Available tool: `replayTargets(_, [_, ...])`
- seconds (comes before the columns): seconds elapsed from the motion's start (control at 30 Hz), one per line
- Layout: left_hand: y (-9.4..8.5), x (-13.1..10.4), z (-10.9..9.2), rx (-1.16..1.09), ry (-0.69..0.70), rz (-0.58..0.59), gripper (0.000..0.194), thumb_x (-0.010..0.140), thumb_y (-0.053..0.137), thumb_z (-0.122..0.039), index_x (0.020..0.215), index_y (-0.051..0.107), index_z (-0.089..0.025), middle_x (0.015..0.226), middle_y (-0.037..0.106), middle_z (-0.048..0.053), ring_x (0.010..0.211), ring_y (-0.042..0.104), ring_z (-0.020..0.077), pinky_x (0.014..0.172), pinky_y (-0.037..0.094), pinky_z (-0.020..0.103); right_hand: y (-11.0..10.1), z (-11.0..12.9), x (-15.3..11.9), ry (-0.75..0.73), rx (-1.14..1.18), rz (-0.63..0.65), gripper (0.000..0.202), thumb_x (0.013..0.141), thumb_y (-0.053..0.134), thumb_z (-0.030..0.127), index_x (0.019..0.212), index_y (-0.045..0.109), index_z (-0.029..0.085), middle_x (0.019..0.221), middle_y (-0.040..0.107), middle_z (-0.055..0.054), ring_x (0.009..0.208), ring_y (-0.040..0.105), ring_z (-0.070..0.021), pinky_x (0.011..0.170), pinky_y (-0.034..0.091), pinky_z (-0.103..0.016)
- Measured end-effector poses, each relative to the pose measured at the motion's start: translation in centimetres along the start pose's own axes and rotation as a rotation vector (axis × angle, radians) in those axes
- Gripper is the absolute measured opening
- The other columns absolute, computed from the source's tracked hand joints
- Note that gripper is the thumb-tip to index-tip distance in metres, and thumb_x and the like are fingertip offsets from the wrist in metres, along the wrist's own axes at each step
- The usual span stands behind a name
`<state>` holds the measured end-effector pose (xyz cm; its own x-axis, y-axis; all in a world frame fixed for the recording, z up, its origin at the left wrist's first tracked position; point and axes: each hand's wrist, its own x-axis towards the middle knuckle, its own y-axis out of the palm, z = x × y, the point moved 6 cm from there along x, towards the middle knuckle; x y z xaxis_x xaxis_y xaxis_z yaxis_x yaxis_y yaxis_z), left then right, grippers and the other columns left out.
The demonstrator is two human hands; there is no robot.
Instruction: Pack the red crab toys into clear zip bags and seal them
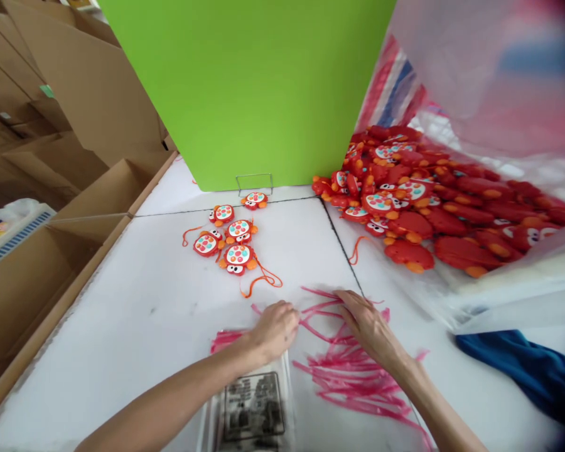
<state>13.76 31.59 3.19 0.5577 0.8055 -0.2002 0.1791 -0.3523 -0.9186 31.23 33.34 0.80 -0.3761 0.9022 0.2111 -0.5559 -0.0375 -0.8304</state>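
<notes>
My left hand [277, 329] is curled closed above a clear plastic bag with black print [254, 408]. A thin pink strip [257, 309] pokes out beside its knuckles, and more pink strips [226, 340] lie under my left wrist. To the right, my right hand [365, 320] reaches over a loose spread of pink plastic strips [358, 376]. Its fingers stretch out onto the upper strips, with the thumb a little apart. Beyond my hands lies a small group of red turtle-shaped toys [239, 254] with spotted shells and orange cords [263, 276].
A green panel [263, 94] stands upright at the back, with a wire stand [254, 176] at its foot. A large heap of red toys [405, 207] fills a clear bag at right. Open cardboard boxes [75, 251] line the left edge; dark blue cloth [518, 370] lies right.
</notes>
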Motion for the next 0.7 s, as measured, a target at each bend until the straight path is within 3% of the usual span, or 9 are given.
replayTargets(0.13, [-4.0,2.6,0.2,-0.136,-0.092,-0.079,0.023,0.087,0.046,-0.017,0.078,0.067,-0.014,0.079,0.067,0.007,0.075,0.06,0.0183,0.072,0.043,0.027,-0.4,0.5,-0.6,-0.01,-0.009,-0.031,0.029,0.093,0.033,0.022,0.113,0.054,0.019,0.112,0.063,-0.012,0.107,0.058,-0.025,0.089,0.048,-0.042])
replayTargets(0.23, [-4.9,5.9,-0.9,-0.259,-0.095,-0.09,0.022,0.083,0.049,-0.016,0.075,0.069,-0.014,0.072,0.067,0.004,0.07,0.058,0.0165,0.067,0.042,0.025,-0.8,1.6,-1.0,-0.03,-0.028,-0.035,0.029,0.09,0.034,0.018,0.11,0.056,0.02,0.111,0.064,-0.012,0.108,0.058,-0.026,0.088,0.047,-0.044])
replayTargets(0.37, [-3.0,9.7,-2.5,-0.43,-0.068,-0.008,0.016,0.076,0.056,-0.016,0.067,0.069,-0.012,0.059,0.061,0.0,0.061,0.056,0.014,0.056,0.039,0.021,-1.0,2.4,-2.1,-0.017,-0.129,-0.011,0.028,0.091,0.034,0.017,0.109,0.056,0.019,0.108,0.065,-0.014,0.109,0.056,-0.0296,0.087,0.043,-0.052])
replayTargets(0.47, [-1.5,11.0,-2.6,-0.531,-0.056,0.017,0.017,0.077,0.054,-0.018,0.071,0.069,-0.012,0.06,0.061,-0.001,0.061,0.057,0.0143,0.056,0.04,0.021,-1.5,1.9,-3.0,0.03,-0.187,-0.044,0.028,0.092,0.033,0.018,0.112,0.054,0.019,0.11,0.065,-0.014,0.11,0.054,-0.0295,0.091,0.038,-0.056])
replayTargets(0.57, [-0.8,11.3,-1.7,-0.605,-0.087,-0.03,0.025,0.081,0.046,-0.018,0.092,0.068,-0.01,0.079,0.068,0.004,0.074,0.062,0.0166,0.064,0.046,0.022,-2.2,1.4,-3.2,0.053,-0.175,-0.1,0.028,0.093,0.033,0.02,0.112,0.054,0.02,0.112,0.064,-0.013,0.113,0.052,-0.0278,0.092,0.038,-0.052])
replayTargets(0.7, [-0.3,11.2,-0.2,-0.653,-0.145,-0.113,0.036,0.084,0.039,-0.013,0.114,0.059,-0.007,0.106,0.068,0.013,0.092,0.065,0.0173,0.079,0.05,0.026,-2.4,1.2,-1.4,0.017,-0.173,-0.098,0.029,0.094,0.032,0.019,0.113,0.054,0.019,0.114,0.063,-0.014,0.114,0.052,-0.0261,0.088,0.042,-0.045])
